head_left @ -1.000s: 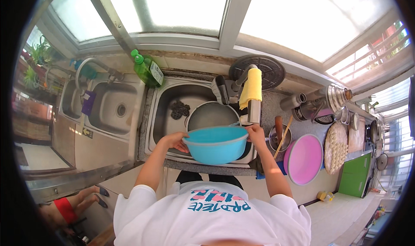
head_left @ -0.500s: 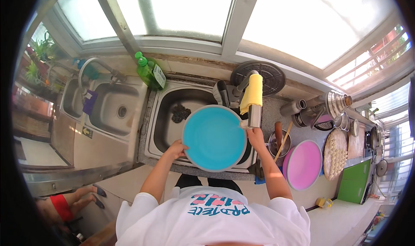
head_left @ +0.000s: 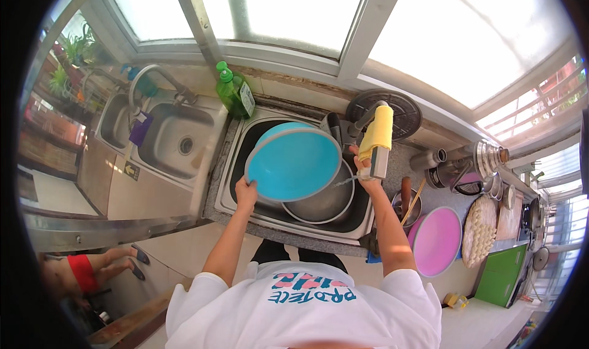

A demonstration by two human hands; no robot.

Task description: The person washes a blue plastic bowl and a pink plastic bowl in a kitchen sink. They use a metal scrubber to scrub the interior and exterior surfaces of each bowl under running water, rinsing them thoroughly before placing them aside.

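Observation:
My left hand [head_left: 246, 192] is closed on the near-left rim of a blue plastic basin [head_left: 294, 165] with a grey edge. The basin is tilted over the sink [head_left: 236, 143], its right side raised, and its inside looks bare. Beneath it, a round metal pan [head_left: 328, 199] rests in the sink. At the faucet [head_left: 379, 164], which has a yellow cloth [head_left: 377, 131] draped over it, is my right hand [head_left: 366, 172]. Its fingers are stretched up beside the spout, partly hidden. A thin stream of water runs leftward from there over the pan.
A green pump bottle [head_left: 235, 94] stands behind the sink. Rightward are a small pot [head_left: 408, 207] with chopsticks, a pink basin [head_left: 435, 241] and a round tray of dumplings [head_left: 481, 229]. A second sink [head_left: 178, 131] lies left. Another person's legs [head_left: 113, 263] show at lower left.
My right hand has let go of the blue basin and moved up to the faucet. The basin has shifted left and tilted, uncovering the metal pan. The view has turned slightly.

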